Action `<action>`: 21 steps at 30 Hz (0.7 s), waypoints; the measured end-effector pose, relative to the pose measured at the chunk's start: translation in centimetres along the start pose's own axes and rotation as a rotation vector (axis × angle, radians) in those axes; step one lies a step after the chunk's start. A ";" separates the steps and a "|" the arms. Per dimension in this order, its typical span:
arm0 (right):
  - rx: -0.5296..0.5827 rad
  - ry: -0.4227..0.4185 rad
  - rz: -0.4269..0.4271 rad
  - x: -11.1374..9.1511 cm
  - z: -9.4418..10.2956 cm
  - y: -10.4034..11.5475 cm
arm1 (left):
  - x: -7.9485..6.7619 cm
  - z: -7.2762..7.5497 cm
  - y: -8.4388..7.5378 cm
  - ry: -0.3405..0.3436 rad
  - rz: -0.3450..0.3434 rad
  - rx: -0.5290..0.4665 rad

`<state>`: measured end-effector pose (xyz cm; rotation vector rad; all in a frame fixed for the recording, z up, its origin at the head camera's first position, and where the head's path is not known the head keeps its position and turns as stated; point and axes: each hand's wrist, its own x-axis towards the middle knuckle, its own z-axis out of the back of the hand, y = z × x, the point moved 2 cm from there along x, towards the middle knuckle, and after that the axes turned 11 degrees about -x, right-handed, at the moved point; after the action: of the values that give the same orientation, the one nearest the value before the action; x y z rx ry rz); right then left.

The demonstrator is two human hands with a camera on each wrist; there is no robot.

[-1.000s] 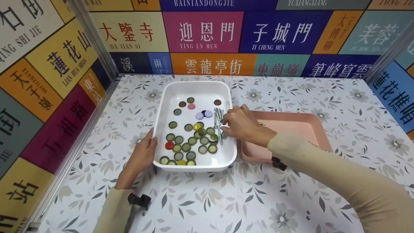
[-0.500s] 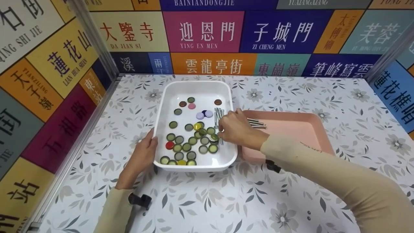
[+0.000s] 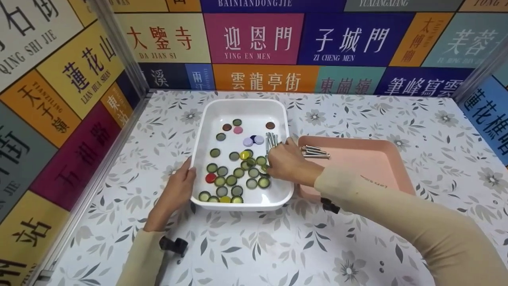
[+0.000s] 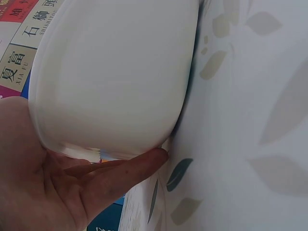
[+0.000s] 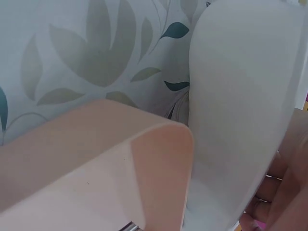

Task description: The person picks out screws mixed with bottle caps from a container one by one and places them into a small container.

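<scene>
The left hand holds the left side of the white tray, its thumb at the rim and its fingers against the outer wall in the left wrist view. The right hand reaches over the tray's right wall with its fingers curled down inside, close to a bunch of long metal screws. I cannot tell whether its hidden fingertips pinch a screw. Green bottle caps, along with yellow, red, pink, brown and lilac ones, lie spread over the tray's bottom.
Right of the white tray stands a shallow pink tray, with several metal screws at its left end, under the right forearm. A patterned cloth covers the table. Printed wall panels rise behind and at both sides.
The right hand has moved slightly left and down over the screws in the white tray, uncovering the screws in the pink tray. The left hand keeps its place on the white tray.
</scene>
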<state>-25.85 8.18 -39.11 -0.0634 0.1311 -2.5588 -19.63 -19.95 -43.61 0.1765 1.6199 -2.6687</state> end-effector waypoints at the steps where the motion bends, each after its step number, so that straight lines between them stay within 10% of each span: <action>1: -0.009 0.004 0.004 0.0 -0.1 0.1 | 0.0 0.0 0.1 -0.003 0.001 -0.003; 21: -0.129 0.135 0.036 0.5 -0.4 0.9 | -0.1 -0.1 0.1 -0.014 0.029 -0.005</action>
<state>-25.83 7.20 -39.61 0.0622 0.3465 -2.5151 -19.52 -19.94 -43.69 0.1794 1.6074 -2.6385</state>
